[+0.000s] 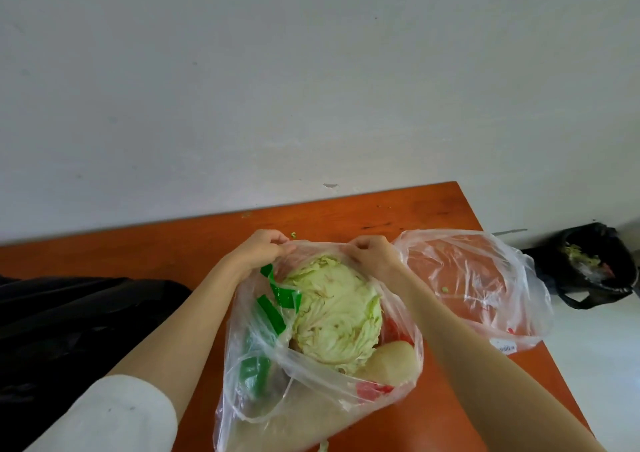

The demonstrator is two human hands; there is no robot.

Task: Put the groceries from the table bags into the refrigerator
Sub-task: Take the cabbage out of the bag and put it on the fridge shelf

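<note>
A clear plastic bag [311, 406] stands open on the orange table [194, 243]. Inside it lies a pale green cabbage [337, 309], with a pale round vegetable [391, 361] beside it, green-printed packaging [273, 308] on the left and something red [374, 390] low in the bag. My left hand [261, 249] pinches the bag's far rim on the left. My right hand [372, 254] pinches the same rim on the right. Both hands hold the bag's mouth apart above the cabbage.
A second clear bag [474, 285], nearly empty, lies on the table to the right. A black bag [69, 327] covers the table's left side. On the floor at the right stands a black-lined bin [592, 264] with scraps. A white wall rises behind the table.
</note>
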